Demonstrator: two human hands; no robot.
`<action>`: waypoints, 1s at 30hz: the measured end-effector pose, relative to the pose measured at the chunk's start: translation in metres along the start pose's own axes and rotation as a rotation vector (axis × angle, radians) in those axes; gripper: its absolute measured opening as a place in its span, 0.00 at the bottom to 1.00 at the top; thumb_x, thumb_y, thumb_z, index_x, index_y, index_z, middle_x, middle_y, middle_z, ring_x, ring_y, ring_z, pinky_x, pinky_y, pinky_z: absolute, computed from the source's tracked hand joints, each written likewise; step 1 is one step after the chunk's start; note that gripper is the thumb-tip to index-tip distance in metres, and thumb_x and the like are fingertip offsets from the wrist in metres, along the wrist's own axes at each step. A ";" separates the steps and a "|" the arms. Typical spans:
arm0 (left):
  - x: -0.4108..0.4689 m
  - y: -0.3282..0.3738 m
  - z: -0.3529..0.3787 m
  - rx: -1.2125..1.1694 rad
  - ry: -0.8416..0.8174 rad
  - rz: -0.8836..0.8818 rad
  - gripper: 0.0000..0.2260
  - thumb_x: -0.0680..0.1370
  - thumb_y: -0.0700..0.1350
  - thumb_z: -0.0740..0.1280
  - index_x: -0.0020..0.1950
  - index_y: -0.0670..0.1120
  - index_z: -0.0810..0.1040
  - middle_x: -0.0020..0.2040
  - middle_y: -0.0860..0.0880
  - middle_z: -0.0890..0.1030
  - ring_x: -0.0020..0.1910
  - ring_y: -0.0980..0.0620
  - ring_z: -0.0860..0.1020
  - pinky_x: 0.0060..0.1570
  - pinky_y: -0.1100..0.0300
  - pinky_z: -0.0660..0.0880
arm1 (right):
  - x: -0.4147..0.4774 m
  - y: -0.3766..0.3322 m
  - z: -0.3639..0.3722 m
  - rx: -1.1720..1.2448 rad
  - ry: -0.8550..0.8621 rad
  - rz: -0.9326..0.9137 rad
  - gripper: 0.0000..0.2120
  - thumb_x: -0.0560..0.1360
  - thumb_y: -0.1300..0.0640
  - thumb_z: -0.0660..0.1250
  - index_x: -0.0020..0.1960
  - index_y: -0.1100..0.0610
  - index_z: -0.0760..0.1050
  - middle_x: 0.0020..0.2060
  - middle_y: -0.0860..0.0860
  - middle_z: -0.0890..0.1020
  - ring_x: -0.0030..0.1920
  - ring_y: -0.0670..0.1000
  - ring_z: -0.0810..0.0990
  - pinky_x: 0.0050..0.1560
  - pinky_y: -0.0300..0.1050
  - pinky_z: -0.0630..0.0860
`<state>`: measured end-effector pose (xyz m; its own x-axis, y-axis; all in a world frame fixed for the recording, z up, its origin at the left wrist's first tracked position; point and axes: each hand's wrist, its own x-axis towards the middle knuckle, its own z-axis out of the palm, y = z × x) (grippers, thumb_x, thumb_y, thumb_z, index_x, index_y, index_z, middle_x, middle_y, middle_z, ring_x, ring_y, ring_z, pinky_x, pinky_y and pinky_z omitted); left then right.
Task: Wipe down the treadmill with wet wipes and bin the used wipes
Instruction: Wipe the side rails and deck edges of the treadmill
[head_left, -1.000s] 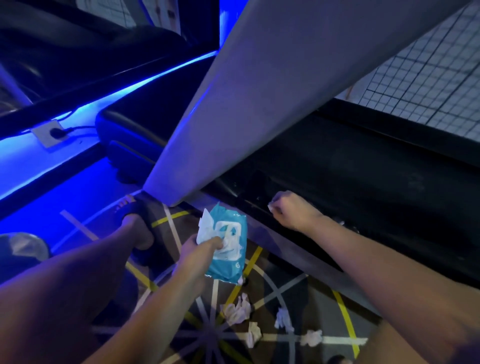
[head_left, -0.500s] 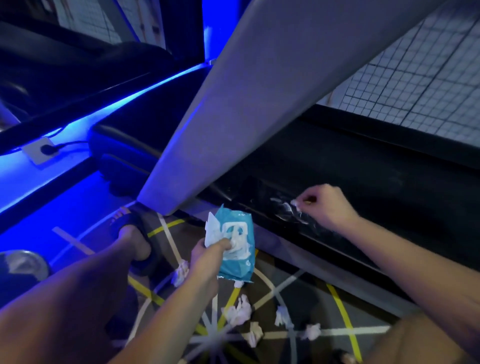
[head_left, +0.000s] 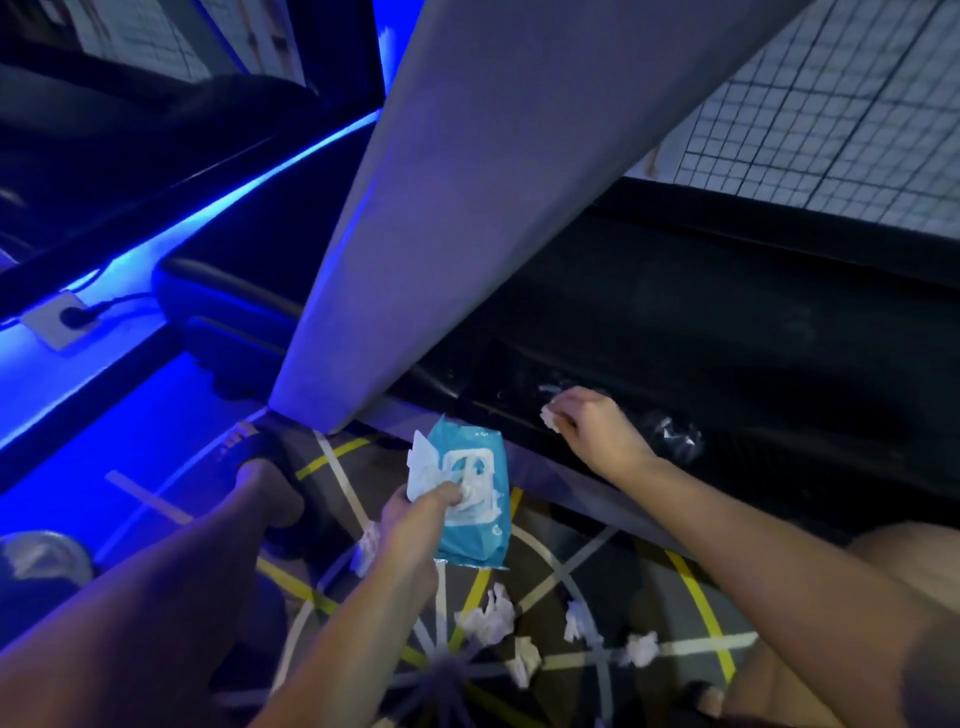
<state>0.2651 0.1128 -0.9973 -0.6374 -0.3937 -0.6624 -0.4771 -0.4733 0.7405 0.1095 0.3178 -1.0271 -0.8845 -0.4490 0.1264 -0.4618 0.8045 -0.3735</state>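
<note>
The treadmill fills the room in front of us, dark deck running off to the right under its slanting grey upright, and the action is all along the near side rail. The right hand swings out along that rail and now it's coming back toward the upright's foot: a proper back-and-forth scrub. Fingers are curled tight round a small bunched wipe, pressed to the black surface, and look, there's a wet sheen on the rail just right of the hand, so that stretch is getting done. The left hand barely stirs: it stays low over the floor, thumb and fingers pinching the blue wipe pack, a fresh sheet poking from its open flap. Wiping is well under way, I'd say; binning isn't. Crumpled used wipes lie scattered on the floor between the arms, and a round container at the far left may be the bin, though I can't tell.
</note>
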 end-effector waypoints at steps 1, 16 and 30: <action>-0.002 0.001 0.004 -0.009 -0.007 -0.015 0.15 0.79 0.35 0.71 0.65 0.41 0.79 0.52 0.40 0.87 0.48 0.39 0.87 0.40 0.53 0.82 | 0.003 -0.004 0.003 0.025 -0.001 -0.006 0.07 0.78 0.63 0.69 0.53 0.61 0.85 0.52 0.57 0.84 0.55 0.58 0.83 0.61 0.53 0.78; 0.001 0.006 0.007 0.010 -0.041 -0.018 0.14 0.80 0.36 0.71 0.64 0.45 0.76 0.51 0.44 0.86 0.45 0.44 0.86 0.36 0.56 0.80 | -0.027 0.018 0.006 -0.057 0.055 -0.086 0.06 0.76 0.65 0.73 0.52 0.60 0.85 0.48 0.54 0.85 0.48 0.57 0.82 0.51 0.53 0.82; 0.005 0.003 0.002 0.031 -0.022 -0.002 0.18 0.79 0.37 0.72 0.69 0.45 0.77 0.56 0.44 0.87 0.47 0.44 0.87 0.33 0.58 0.80 | -0.032 0.020 -0.014 -0.060 0.219 -0.019 0.03 0.77 0.63 0.71 0.49 0.61 0.84 0.44 0.55 0.82 0.46 0.57 0.79 0.49 0.51 0.81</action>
<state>0.2594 0.1108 -0.9976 -0.6497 -0.3751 -0.6611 -0.4966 -0.4490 0.7428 0.1278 0.3537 -1.0259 -0.8659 -0.3741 0.3321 -0.4756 0.8212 -0.3152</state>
